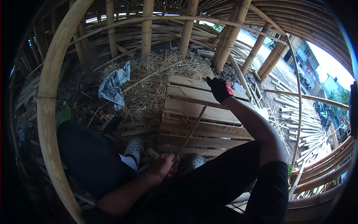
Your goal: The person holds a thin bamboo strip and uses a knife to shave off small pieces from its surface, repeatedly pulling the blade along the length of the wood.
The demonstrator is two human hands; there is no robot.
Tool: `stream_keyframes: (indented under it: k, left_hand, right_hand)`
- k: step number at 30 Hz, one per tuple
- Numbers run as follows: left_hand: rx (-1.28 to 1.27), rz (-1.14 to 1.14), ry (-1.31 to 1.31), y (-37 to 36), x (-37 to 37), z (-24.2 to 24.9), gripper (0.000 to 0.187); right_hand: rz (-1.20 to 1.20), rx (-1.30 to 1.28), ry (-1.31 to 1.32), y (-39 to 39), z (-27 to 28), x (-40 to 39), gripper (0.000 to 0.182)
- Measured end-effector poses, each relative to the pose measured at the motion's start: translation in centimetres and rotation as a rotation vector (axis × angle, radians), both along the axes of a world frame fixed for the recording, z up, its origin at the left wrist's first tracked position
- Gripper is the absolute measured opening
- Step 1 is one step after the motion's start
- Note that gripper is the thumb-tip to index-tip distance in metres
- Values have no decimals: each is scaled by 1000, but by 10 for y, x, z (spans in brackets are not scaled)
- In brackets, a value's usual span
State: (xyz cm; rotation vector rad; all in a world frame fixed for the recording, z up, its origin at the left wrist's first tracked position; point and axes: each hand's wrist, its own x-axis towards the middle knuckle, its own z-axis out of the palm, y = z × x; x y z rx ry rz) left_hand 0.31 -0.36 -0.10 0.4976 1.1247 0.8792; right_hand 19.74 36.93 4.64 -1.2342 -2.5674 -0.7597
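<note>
My left hand (pixel 166 166) is bare and closed around a thin bamboo strip (pixel 192 128) in front of my lap. The strip slants up and to the right, across a low slatted wooden platform (pixel 201 128). My right hand (pixel 220 90), in a black and red glove, is over the platform's far slats, beyond the strip's upper end and apart from it. Its fingers look curled together with a dark tip sticking out to the left. The dark glove hides what they hold, if anything.
Straw (pixel 164 71) and a crumpled newspaper sheet (pixel 115 86) lie beyond the platform. A curved bamboo pole (pixel 50 100) rises close on the left. Upright bamboo posts (pixel 147 30) stand at the back, and cut bamboo poles (pixel 305 128) are piled at the right. My clog-style shoes (pixel 134 150) are below.
</note>
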Motion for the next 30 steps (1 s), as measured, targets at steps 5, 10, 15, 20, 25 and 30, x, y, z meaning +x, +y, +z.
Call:
stream_keyframes:
  k: [5, 10, 15, 20, 25, 30]
  left_hand:
    - [12, 3, -24, 1, -2, -9, 27]
    - [2, 27, -13, 0, -4, -6, 27]
    - [24, 22, -3, -2, -4, -3, 26]
    - [22, 2, -32, 0, -6, -16, 25]
    - [32, -17, -51, 0, -7, -8, 25]
    - [-2, -20, -113, 4, -11, -16, 24]
  right_hand:
    - [315, -156, -257, -50, 14, -41, 53]
    - [24, -209, -90, 2, -32, -26, 31]
    - [83, 8, 38, 3, -15, 3, 28]
    - [139, -158, -173, -50, 8, -12, 41]
    - [277, -152, -27, -38, -16, -7, 31]
    - [106, -37, 166, -27, -7, 15, 20]
